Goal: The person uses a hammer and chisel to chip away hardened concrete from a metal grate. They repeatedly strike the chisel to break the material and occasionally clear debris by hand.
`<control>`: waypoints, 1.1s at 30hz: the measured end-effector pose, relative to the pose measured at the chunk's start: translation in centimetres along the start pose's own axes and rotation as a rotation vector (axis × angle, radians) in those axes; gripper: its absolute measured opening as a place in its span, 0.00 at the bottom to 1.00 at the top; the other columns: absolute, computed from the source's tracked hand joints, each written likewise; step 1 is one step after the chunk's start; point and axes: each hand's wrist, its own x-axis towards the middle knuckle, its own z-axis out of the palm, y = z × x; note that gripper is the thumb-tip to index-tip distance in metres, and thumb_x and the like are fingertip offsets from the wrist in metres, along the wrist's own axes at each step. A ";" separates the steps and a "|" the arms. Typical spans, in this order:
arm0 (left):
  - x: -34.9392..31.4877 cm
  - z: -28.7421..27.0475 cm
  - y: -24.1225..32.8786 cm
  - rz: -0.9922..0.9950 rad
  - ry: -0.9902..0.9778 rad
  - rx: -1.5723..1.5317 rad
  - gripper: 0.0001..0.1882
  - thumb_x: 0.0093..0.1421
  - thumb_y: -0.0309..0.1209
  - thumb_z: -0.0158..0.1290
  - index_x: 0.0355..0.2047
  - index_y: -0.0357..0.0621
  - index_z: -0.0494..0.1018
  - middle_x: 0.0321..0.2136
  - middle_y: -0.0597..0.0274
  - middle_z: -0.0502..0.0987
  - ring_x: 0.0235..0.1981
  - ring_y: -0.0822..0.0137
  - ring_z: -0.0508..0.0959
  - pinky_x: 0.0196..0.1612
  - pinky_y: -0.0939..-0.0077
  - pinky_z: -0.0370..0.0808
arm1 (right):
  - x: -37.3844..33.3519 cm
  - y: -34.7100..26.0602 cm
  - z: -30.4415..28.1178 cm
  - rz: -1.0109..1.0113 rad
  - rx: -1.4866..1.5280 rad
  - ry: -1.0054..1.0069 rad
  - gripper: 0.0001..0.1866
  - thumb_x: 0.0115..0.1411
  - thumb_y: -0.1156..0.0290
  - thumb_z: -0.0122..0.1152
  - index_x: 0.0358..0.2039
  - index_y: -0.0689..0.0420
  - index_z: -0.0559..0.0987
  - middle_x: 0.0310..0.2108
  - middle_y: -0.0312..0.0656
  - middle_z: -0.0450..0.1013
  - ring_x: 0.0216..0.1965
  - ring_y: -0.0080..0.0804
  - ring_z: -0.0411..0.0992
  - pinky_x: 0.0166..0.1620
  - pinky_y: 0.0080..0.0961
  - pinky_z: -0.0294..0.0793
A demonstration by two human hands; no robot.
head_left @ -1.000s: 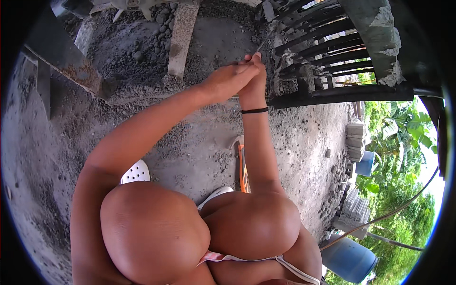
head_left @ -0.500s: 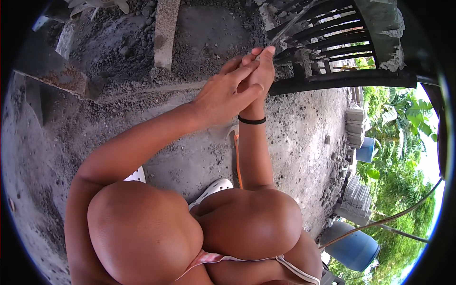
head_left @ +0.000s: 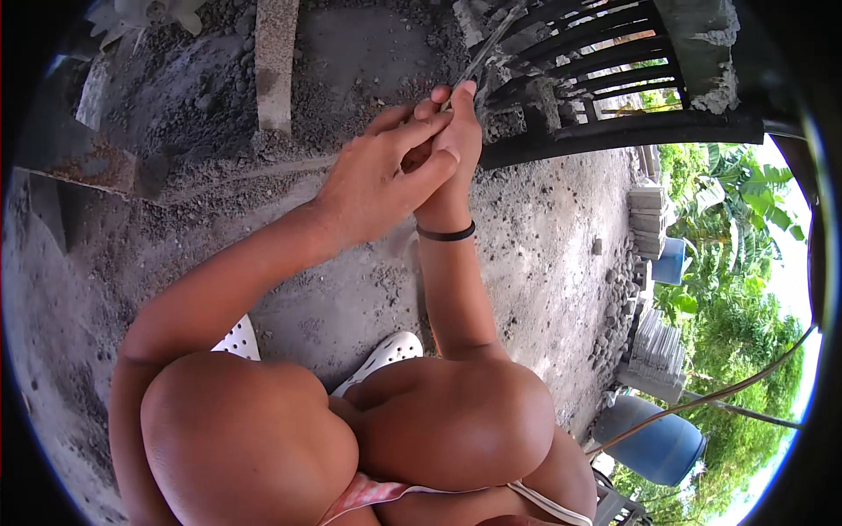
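Both of my hands are together out in front of my bent knees. My right hand [head_left: 456,145], with a black band on its wrist [head_left: 445,232], is closed round the lower end of a thin grey rod [head_left: 485,57]. The rod slants up and right toward a black slatted metal frame [head_left: 596,53]. My left hand [head_left: 373,175] is closed against the right one, its fingers at the same end of the rod. The part inside my hands is hidden, so I cannot make out the rod's kind.
A concrete post [head_left: 274,70] stands among grey rubble at the upper left, with a rusty metal beam [head_left: 96,167] beside it. On the right are stacked blocks [head_left: 649,219], a blue barrel [head_left: 658,443] and a hose [head_left: 719,390]. My white clogs [head_left: 390,355] rest on rough ground.
My hands and the rod appear a little further left, as does the whole scene, so the view has shifted. An orange strip beside my right forearm is now mostly hidden. The grip looks the same.
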 end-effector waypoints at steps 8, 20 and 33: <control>-0.7 -0.3 -0.5 -0.004 -0.135 -0.054 0.24 0.64 0.37 0.36 0.56 0.37 0.66 0.44 0.54 0.71 0.43 0.69 0.72 0.46 0.73 0.69 | -0.9 0.4 -2.0 0.169 0.012 0.033 0.21 0.67 0.50 0.40 0.28 0.53 0.69 0.16 0.31 0.61 0.15 0.21 0.58 0.19 0.19 0.57; -8.3 2.0 -8.4 0.027 -0.220 -0.516 0.30 0.60 0.28 0.33 0.64 0.39 0.52 0.64 0.51 0.52 0.62 0.58 0.60 0.63 0.66 0.58 | -4.2 8.1 -5.6 -0.303 -0.489 -0.015 0.22 0.68 0.52 0.43 0.24 0.57 0.68 0.15 0.29 0.60 0.16 0.13 0.56 0.20 0.15 0.54; 2.3 -0.4 -3.5 -0.142 -0.101 -0.621 0.31 0.60 0.46 0.41 0.59 0.37 0.60 0.50 0.58 0.65 0.53 0.66 0.63 0.58 0.69 0.57 | 4.7 2.9 -0.6 -0.086 -0.128 -0.051 0.21 0.67 0.52 0.44 0.25 0.56 0.68 0.17 0.35 0.63 0.19 0.25 0.63 0.24 0.23 0.64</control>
